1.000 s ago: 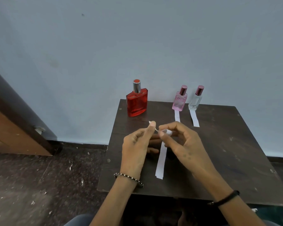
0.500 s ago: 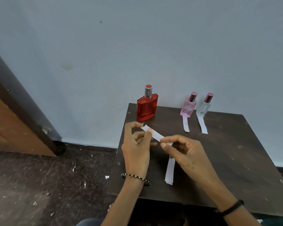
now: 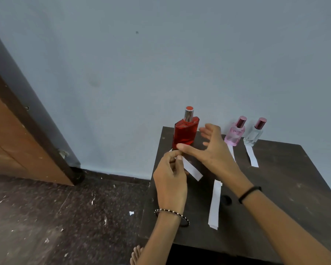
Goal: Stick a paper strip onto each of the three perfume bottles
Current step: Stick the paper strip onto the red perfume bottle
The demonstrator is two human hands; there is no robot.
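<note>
Starting at the far left: a brown door (image 3: 17, 146) and a speckled floor (image 3: 65, 217) littered with paper scraps, neither in the way. Next, over the near-left part of the dark table (image 3: 294, 188), the left hand (image 3: 170, 180), pinching the upper end of a paper strip (image 3: 192, 169) between thumb and fingertips. Slants down and to the right from that pinch, free end toward the table's middle. Just above and slightly right of the pinch, upright by the wall, the red bottle (image 3: 185, 131) (apparently the only one of the three without a strip). A short path, then: up and away from the body, with the long axis needing to swing toward the bottle's front face. Nearer that bottle, the right hand (image 3: 211, 148): spread wide, holding nothing, thumb stretched across just beside the bottle's base and partly across the strip's route. Below it, flat on the wood, a longer white piece (image 3: 214, 203), probably backing. Farther right, the pink bottle (image 3: 234, 133) and clear bottle (image 3: 254, 133), with stuck strips (image 3: 251, 156) trailing toward the viewer, well apart from the work.
</note>
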